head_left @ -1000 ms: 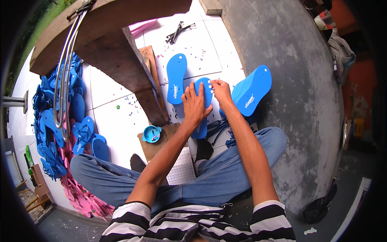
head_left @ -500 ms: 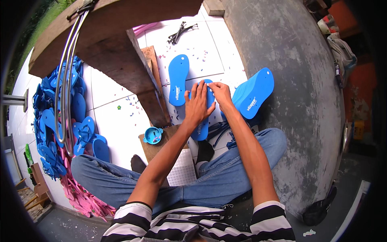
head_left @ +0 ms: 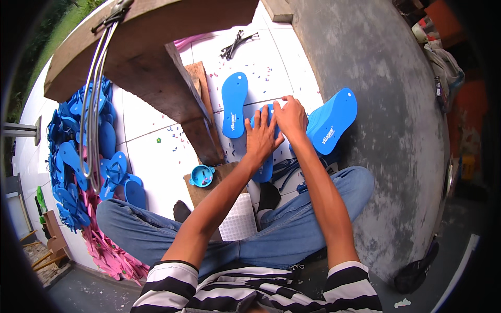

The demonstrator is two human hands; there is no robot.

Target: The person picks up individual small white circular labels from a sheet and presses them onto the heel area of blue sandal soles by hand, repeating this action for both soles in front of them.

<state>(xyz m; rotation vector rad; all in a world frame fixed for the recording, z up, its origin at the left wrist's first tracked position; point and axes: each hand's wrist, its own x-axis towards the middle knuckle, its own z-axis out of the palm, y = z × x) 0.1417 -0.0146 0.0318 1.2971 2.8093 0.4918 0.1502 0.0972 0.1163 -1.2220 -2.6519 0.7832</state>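
- Blue sole under the hands: lies lengthwise before the person, between a loose blue sole on its left and a stack of blue soles on its right
- Left hand: laid over the middle of that sole, fingers spread and not closed, seemingly bracing rather than gripping it
- Right hand: at or just beside the sole's upper right edge, fingers bent near the left fingertips; whether anything is pinched there cannot be told
- Step in hand, judged from the pose: fine fingertip work at the sole's upper end, one hand steadying while the other works
- Next move, by the same judgement: calls for a firm left palm, so that the sole does not slide, and a light, exact touch from the right fingertips
- Nearby: a small blue bowl with tiny bits inside, on a brown board; a pale sheet bearing rows of small round marks
- Hidden or unclear: most of the sole's upper half, covered by the hands; the bits, too small to identify; the sheet's left side, behind the forearm; the wooden beam, cut off above
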